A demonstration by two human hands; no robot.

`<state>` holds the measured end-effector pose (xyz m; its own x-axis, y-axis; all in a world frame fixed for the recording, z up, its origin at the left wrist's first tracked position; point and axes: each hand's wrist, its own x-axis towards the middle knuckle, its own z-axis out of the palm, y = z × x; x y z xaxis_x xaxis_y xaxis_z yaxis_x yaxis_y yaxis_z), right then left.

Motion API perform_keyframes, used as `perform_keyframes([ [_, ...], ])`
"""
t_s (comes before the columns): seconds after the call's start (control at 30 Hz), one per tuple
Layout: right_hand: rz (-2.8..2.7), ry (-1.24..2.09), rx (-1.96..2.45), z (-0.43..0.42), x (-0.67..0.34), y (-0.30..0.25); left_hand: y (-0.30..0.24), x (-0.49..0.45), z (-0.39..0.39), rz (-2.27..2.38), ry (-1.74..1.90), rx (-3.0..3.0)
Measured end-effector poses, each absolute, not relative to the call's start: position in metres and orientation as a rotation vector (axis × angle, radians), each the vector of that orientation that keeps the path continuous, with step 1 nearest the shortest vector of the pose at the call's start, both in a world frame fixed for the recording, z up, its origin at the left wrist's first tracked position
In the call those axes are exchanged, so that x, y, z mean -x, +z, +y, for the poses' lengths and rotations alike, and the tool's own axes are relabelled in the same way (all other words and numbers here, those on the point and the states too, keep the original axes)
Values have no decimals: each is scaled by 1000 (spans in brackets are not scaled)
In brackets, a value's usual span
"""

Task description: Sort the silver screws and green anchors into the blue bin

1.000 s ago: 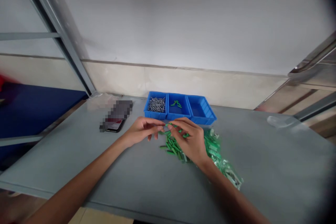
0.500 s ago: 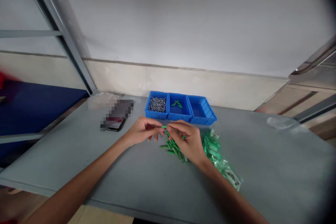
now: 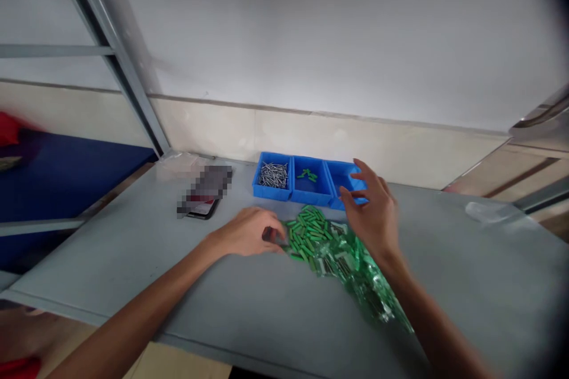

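My left hand (image 3: 255, 232) is at the left edge of a pile of green plastic wall plugs (image 3: 306, 231), fingers curved with a gap between thumb and fingertips. I see nothing held in it. My right hand (image 3: 376, 207) hovers in front of the right blue bin (image 3: 338, 174), its thumb and fingers spread apart with nothing between them. The middle blue bin (image 3: 311, 194) has several green plugs inside. Metal screws (image 3: 273, 175) fill the left blue bin (image 3: 272, 193). Beside the pile lies a crumpled clear green plastic bag (image 3: 355, 263), partly hidden by my right forearm.
A phone (image 3: 205, 208), partly pixelated, lies left of the bins on the grey table (image 3: 249, 308). Clear plastic (image 3: 180, 164) is at the back left and another piece (image 3: 489, 213) at the right. A metal frame (image 3: 120, 65) stands at the left.
My hands were together holding a green plug; now they are apart. The right hand has moved right and up to the right bin, the left down to the pile's edge.
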<state>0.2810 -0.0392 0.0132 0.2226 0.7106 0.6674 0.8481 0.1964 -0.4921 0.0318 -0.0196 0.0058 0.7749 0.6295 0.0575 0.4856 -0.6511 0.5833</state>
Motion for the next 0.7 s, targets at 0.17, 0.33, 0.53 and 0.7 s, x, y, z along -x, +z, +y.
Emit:
perform_keyframes([
  [0.17,-1475,-53,1491,-47,-279,3,0,-33,-19,822,334,-2472],
  [0.33,-1528,-3,1464,-49,-267,4,2,-33,-21,753,294,-2512],
  [0.53,-1595,64,1385,-58,-252,8,5,-33,-20,890,449,-2467],
  [0.7,-1744,286,1303,-65,-237,5,1,-37,-19,998,771,-2221],
])
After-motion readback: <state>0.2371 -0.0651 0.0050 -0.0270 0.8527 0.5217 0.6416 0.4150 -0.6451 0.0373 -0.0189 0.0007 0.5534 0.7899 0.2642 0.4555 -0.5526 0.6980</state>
